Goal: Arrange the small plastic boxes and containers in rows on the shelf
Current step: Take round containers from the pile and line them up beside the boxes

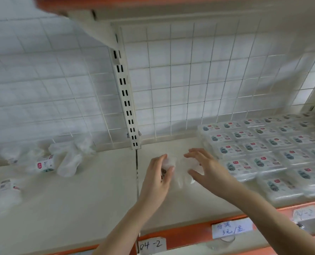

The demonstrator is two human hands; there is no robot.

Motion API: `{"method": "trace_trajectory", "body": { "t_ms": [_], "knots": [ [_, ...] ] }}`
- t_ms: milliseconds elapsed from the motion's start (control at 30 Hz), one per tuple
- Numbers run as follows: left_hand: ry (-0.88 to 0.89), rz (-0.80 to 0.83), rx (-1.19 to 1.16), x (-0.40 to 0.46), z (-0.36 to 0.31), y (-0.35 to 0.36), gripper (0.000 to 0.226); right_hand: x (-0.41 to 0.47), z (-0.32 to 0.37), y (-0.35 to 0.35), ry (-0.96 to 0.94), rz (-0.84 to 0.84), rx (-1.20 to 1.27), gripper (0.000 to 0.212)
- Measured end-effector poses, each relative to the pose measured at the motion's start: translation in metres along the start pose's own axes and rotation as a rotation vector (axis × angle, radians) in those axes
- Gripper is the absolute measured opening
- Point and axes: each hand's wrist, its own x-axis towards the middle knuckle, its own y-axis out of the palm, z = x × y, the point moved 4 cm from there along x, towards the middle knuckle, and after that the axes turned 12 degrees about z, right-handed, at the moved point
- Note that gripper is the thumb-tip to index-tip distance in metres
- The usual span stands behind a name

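A clear plastic box (180, 172) lies on the cream shelf (98, 196) between both hands. My left hand (157, 179) grips its left end, thumb on the near side. My right hand (206, 168) holds its right end with fingers spread over it. Just right of my right hand, labelled clear boxes (263, 144) lie in neat rows reaching back to the wire grid. On the left bay, several small clear containers (48, 161) lie scattered and tipped over, and one more container (7, 188) lies near the left edge.
A slotted upright post (127, 100) divides the two bays. A white wire grid (189, 80) backs the shelf. An upper shelf (153, 8) hangs overhead. The orange front rail (189, 234) carries paper labels, one reading 04-2.
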Motion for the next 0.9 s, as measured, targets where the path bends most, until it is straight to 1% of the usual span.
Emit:
{"method": "trace_trajectory", "body": {
  "t_ms": [100, 200, 267, 333, 400, 467, 533, 567, 667, 800, 900],
  "knots": [
    [0.016, -0.016, 0.013, 0.015, -0.005, 0.005, 0.038, 0.006, -0.002, -0.017, 0.017, 0.069, -0.172, 0.041],
    [-0.059, 0.006, 0.04, 0.03, -0.01, 0.004, 0.038, 0.013, -0.006, -0.031, 0.009, 0.17, -0.274, 0.045],
    [-0.105, 0.1, 0.12, 0.036, -0.014, 0.0, 0.04, 0.016, -0.009, -0.038, -0.006, 0.276, -0.268, 0.049],
    [-0.122, 0.22, 0.241, 0.038, -0.017, -0.006, 0.043, 0.019, -0.01, -0.045, -0.02, 0.35, -0.264, 0.046],
    [-0.132, 0.32, 0.38, 0.038, -0.021, -0.012, 0.045, 0.023, -0.009, -0.049, -0.044, 0.377, -0.319, 0.044],
    [-0.157, 0.365, 0.498, 0.039, -0.028, -0.015, 0.044, 0.03, -0.009, -0.05, -0.065, 0.38, -0.39, 0.047],
    [-0.219, 0.348, 0.566, 0.043, -0.033, -0.016, 0.044, 0.036, -0.01, -0.049, -0.073, 0.367, -0.429, 0.053],
    [-0.252, 0.335, 0.566, 0.045, -0.033, -0.016, 0.047, 0.04, -0.011, -0.05, -0.073, 0.357, -0.434, 0.056],
    [-0.327, 0.3, 0.461, 0.055, -0.027, -0.006, 0.063, 0.05, -0.017, -0.051, -0.067, 0.328, -0.437, 0.057],
    [-0.345, 0.235, 0.435, 0.076, -0.03, 0.003, 0.056, 0.069, -0.027, -0.054, -0.063, 0.297, -0.437, 0.048],
    [-0.385, 0.198, 0.398, 0.095, -0.029, 0.007, 0.055, 0.081, -0.036, -0.058, -0.05, 0.298, -0.419, 0.048]
  ]
}}
